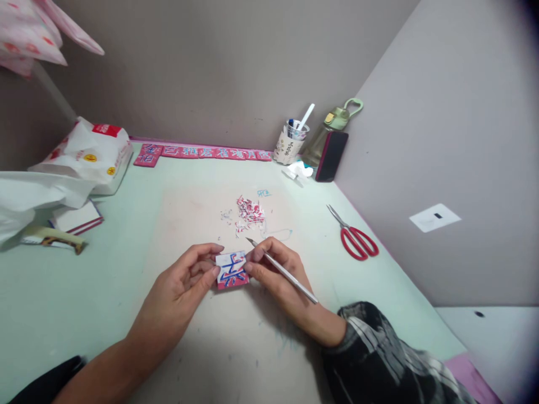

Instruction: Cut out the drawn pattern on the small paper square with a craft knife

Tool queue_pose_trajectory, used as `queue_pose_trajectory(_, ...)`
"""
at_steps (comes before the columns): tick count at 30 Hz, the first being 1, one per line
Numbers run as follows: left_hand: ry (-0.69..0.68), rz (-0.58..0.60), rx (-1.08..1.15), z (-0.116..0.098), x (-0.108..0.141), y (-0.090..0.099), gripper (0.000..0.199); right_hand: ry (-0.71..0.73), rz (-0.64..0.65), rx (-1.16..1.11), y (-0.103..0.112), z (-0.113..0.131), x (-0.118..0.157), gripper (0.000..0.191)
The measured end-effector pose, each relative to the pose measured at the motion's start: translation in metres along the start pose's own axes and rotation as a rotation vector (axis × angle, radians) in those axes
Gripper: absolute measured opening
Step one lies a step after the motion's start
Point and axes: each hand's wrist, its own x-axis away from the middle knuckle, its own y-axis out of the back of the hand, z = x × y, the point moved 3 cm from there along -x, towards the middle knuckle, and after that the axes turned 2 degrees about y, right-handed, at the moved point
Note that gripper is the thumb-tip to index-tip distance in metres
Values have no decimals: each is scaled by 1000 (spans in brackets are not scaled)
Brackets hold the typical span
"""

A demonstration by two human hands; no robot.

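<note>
Pinching a flat block (232, 271), lower centre: our left hand (181, 283) and right hand (284, 275).
Right also clasps a metallic knife (290, 276); block's back hidden.

Right hand (284, 289) — knife (290, 278) and block (231, 270)

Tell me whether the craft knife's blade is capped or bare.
Bare: the craft knife, held in the right hand, shows its pointed blade beyond the fingers, with no cap over it.
</note>
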Motion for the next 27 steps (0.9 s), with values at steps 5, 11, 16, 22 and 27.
queue_pose_trajectory(5, 16, 16, 17, 2, 0, -1, 43, -4, 2, -8, 0, -2, -1, 19)
queue_pose_trajectory(11, 31, 76, 62, 4, 1, -3, 43, -41, 16, -17, 1, -3, -2, 21)
queue_pose_trajectory(16, 32, 174, 38, 7, 1, -5, 45, -30, 19, 2, 4, -4, -5, 22)
queue_pose_trajectory(22, 12, 171, -81, 7, -4, 4, 32, 52, 114, 208, 9, -1, -6, 14)
queue_pose_trajectory(27, -90, 144, -337, 6, -5, 3, 28, 119, 31, 299, 17, 5, -3, 24)
